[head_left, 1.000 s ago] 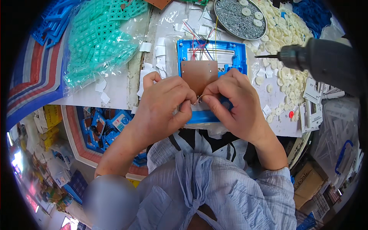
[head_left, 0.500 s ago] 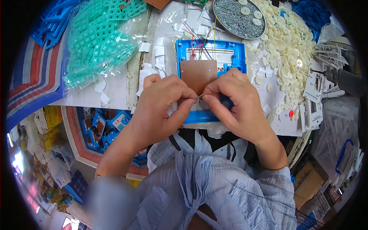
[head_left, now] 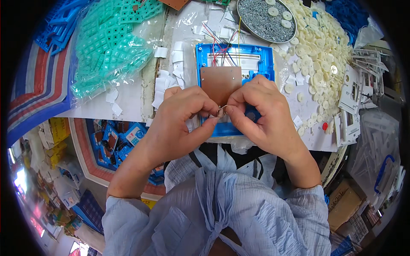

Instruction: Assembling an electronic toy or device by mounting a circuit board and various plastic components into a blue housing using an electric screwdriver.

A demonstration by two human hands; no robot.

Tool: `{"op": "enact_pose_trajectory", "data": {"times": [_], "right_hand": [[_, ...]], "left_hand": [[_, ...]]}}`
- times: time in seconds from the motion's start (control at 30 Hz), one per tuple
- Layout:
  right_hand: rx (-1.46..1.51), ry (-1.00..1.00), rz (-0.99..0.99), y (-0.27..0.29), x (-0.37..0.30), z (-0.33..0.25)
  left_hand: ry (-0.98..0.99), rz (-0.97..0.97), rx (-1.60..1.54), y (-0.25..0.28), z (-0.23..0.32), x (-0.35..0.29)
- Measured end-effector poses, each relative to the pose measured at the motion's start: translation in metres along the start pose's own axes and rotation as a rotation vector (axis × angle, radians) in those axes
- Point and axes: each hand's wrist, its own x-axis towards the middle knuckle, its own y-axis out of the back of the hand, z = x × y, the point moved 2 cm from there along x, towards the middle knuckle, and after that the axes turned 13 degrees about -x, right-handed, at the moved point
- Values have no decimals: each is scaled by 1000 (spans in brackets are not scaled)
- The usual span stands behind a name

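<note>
A blue plastic housing (head_left: 268, 57) lies in front of me, with a brown circuit board (head_left: 221, 83) over its middle. Red, blue and yellow wires (head_left: 221, 54) rise from behind the board. At the board's near edge, a short thin wire (head_left: 223, 106) is bent between my two hands. My right hand (head_left: 265, 114) pinches it between thumb and index finger. My left hand (head_left: 181, 119) is closed at the wire's other end; its fingertips partly hide that end.
Green keypads (head_left: 113, 51) in clear plastic lie to the left. A round tray of screws (head_left: 265, 21) stands at the back, beside a heap of cream round discs (head_left: 320, 64). White paper pieces (head_left: 177, 64) lie left of the housing. Blue units fill a bin (head_left: 87, 164) below.
My left fingertips have shifted slightly nearer to me, and the wire between the hands looks more bent. My right hand has hardly moved.
</note>
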Motion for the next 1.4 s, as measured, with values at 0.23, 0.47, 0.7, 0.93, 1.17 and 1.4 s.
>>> {"op": "enact_pose_trajectory", "data": {"times": [0.23, 0.47, 0.7, 0.93, 1.17, 1.4], "right_hand": [[-9, -5, -1, 1, 1, -2], [-2, 3, 1, 0, 2, -2], [2, 3, 8, -1, 1, -1], [-141, 137, 152, -8, -6, -5], [-51, 64, 81, 1, -13, -14], [-117, 170, 186, -6, -21, -12]], "left_hand": [[22, 9, -14, -1, -2, -2], [13, 9, -9, -1, -2, -3], [23, 14, -14, -1, -3, -3], [-40, 83, -1, -7, -4, -6], [-158, 152, 106, -17, 3, -3], [135, 140, -118, -18, 1, -8]]}}
